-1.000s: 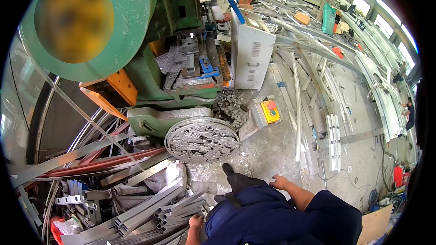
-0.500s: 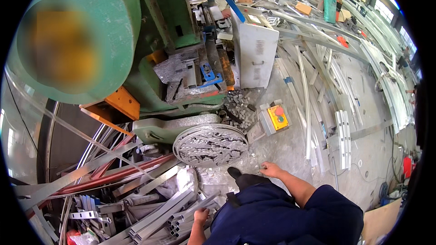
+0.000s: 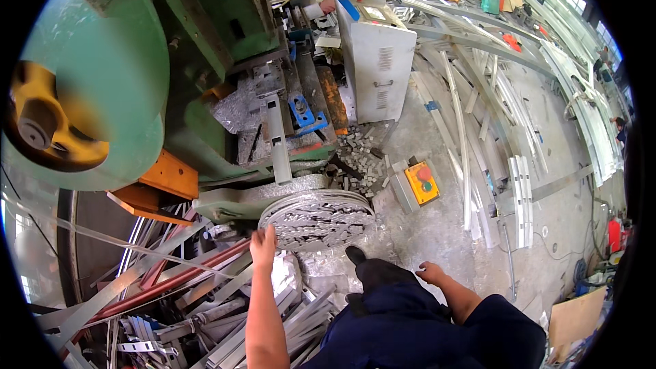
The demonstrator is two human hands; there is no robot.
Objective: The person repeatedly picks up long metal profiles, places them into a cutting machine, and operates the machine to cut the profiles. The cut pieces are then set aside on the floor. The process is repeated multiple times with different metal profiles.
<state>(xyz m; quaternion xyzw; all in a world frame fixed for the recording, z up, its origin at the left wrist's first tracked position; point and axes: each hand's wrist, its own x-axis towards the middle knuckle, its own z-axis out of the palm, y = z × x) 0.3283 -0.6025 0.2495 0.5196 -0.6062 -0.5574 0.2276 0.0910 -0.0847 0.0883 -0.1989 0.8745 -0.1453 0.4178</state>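
My left hand [image 3: 262, 244] is raised at the left rim of a round, ribbed metal disc [image 3: 318, 222] strewn with metal chips. Its fingers point up and look slightly apart, with nothing seen in them. Beyond it, a silver square metal tube [image 3: 277, 140] with a cut slot lies on the bed of a green press [image 3: 205, 20], its near end jutting out over the edge. Beside the tube sits a blue clamp-like fixture [image 3: 304, 115]. My right hand [image 3: 430, 272] hangs low at my side, loosely curled and holding nothing visible.
A yellow box with red and green push buttons [image 3: 421, 183] stands on the floor near a grey cabinet [image 3: 374, 68]. Another person's hand [image 3: 328, 5] shows behind the cabinet. Metal tubes [image 3: 225, 342] pile up at lower left. Long profiles [image 3: 523, 198] lie on the right.
My left hand has risen from the tube pile to the disc's rim. The square tube now sticks out of the press toward me. My right hand has shifted slightly right and down.
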